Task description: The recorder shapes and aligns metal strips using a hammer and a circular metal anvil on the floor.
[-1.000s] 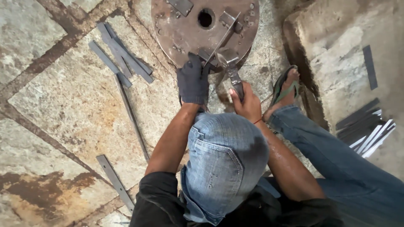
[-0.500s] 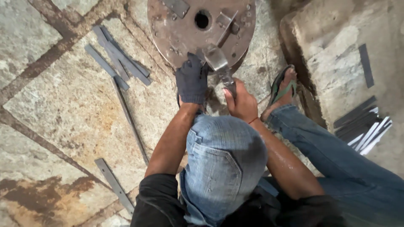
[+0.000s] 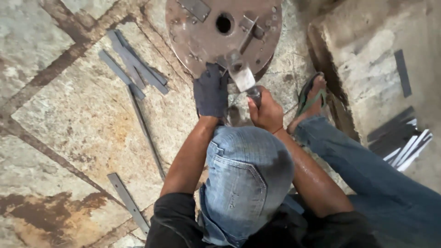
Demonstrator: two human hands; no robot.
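Observation:
My left hand [image 3: 210, 92], in a dark glove, presses on the near rim of a rusty round steel plate [image 3: 197, 34] that has a centre hole and small welded pieces. My right hand [image 3: 266, 110] is bare and shut on the handle of a hammer. The hammer's head [image 3: 242, 76] sits at the plate's near edge, right beside the gloved fingers. A thin metal strip on the plate runs from the hammer head toward the hole. My denim cap [image 3: 248, 174] hides the lower arms and my lap.
Flat metal strips [image 3: 133, 64] lie crossed on the stone floor to the left, with a thin rod [image 3: 147, 133] and another strip [image 3: 128, 202] nearer me. My foot in a green sandal [image 3: 312, 94] rests by a concrete block [image 3: 367, 59]. More strips [image 3: 399, 138] are stacked at the right.
The hammer head has shifted along the plate's near rim while my gloved hand stayed put. The view has tipped, so the plate sits higher in frame.

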